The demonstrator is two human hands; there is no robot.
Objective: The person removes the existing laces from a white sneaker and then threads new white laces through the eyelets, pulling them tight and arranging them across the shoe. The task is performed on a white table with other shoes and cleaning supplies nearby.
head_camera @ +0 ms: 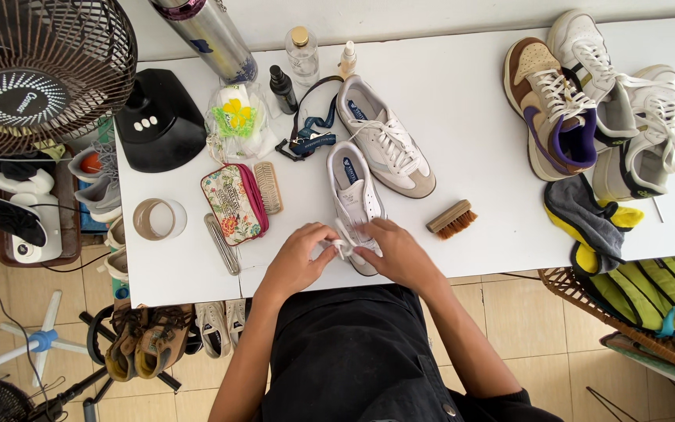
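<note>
my left hand (pixel 300 254) and right hand (pixel 394 252) meet over the toe of the white sneaker (pixel 355 199), which lies at the near edge of the white table (pixel 470 117), both pinching its white lace (pixel 343 246). its mate (pixel 384 137) lies just behind, a small brush (pixel 451 219) to the right, a floral pouch (pixel 232 205) to the left.

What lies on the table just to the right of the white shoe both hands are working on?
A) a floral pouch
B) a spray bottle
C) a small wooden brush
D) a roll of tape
C: the small wooden brush lies just right of the white shoe that the left hand and right hand grip.
</note>
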